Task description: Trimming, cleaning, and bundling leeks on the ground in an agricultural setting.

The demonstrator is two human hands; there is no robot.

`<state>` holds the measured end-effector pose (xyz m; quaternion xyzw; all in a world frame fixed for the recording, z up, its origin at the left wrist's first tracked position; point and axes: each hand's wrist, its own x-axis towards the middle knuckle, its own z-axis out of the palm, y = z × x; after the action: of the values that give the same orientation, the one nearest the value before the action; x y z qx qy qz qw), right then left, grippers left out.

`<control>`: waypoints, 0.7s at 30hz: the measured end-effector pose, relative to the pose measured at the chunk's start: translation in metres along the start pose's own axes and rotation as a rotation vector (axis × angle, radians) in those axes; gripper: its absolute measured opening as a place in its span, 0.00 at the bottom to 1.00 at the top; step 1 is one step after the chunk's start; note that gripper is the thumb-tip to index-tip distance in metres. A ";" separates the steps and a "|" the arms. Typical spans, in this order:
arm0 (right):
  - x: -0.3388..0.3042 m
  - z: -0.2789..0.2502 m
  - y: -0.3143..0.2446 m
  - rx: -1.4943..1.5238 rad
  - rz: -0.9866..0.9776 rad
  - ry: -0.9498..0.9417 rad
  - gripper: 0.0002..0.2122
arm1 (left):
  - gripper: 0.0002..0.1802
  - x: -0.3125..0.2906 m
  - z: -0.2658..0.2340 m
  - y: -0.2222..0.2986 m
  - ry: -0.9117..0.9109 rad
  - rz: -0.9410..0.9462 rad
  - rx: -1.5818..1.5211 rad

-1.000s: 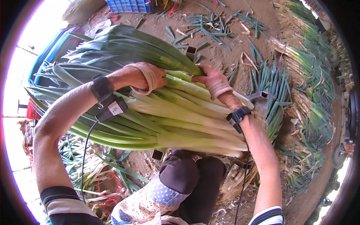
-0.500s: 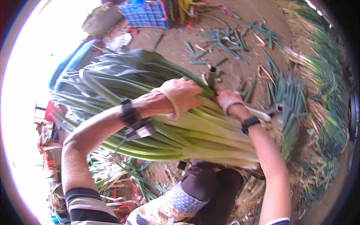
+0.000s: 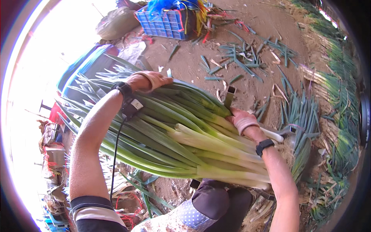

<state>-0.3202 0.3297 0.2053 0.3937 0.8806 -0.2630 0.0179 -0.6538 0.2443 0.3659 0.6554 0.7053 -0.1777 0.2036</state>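
Observation:
A big pile of long green onions (image 3: 216,154) lies across in front of me, green leaves to the left and pale stalks to the right. My left hand (image 3: 152,80) rests on the leaves along the far edge, its fingers stretched out. At the far side of the pale stalks, my right hand (image 3: 243,120) has its fingers curled over the edge of the pile, fingertips partly hidden. Both hands wear light pinkish coverings. Square metal tube ends (image 3: 230,91) stick up beside the pile.
Beyond the pile stands a blue plastic crate (image 3: 162,24). Cut leaf pieces (image 3: 243,58) litter the dirt floor. A tied green onion bundle (image 3: 301,116) lies at the right, with a long row of green onions (image 3: 340,96) farther right. My knees (image 3: 210,199) are close below.
My left hand has moved left and away from me, from the middle of the pile onto the leaves at its far edge. My right hand stays by the stalks.

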 end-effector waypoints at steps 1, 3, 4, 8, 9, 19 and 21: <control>0.006 0.000 -0.014 -0.033 0.021 -0.044 0.19 | 0.28 0.004 0.013 -0.028 0.023 -0.343 0.074; 0.000 -0.005 -0.013 -0.087 0.068 -0.072 0.19 | 0.25 -0.006 0.006 0.001 0.050 -0.248 0.210; -0.004 -0.004 0.005 -0.316 -0.086 -0.105 0.19 | 0.23 0.009 0.016 0.002 0.071 -0.181 0.281; 0.001 -0.020 -0.030 -0.095 -0.042 -0.057 0.19 | 0.38 -0.012 -0.020 0.004 0.221 -0.262 0.237; 0.000 -0.021 -0.016 -0.086 0.036 -0.085 0.20 | 0.28 0.008 -0.005 0.016 0.367 -0.081 0.261; -0.059 -0.095 -0.018 0.071 0.283 -0.178 0.28 | 0.16 0.004 0.032 0.041 0.241 0.751 0.617; -0.087 -0.098 0.031 -0.058 0.230 -0.130 0.24 | 0.14 0.017 0.031 0.062 0.237 0.746 0.622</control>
<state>-0.2210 0.3340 0.2961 0.4734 0.8340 -0.2585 0.1162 -0.5914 0.2475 0.3311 0.9083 0.3548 -0.2192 -0.0333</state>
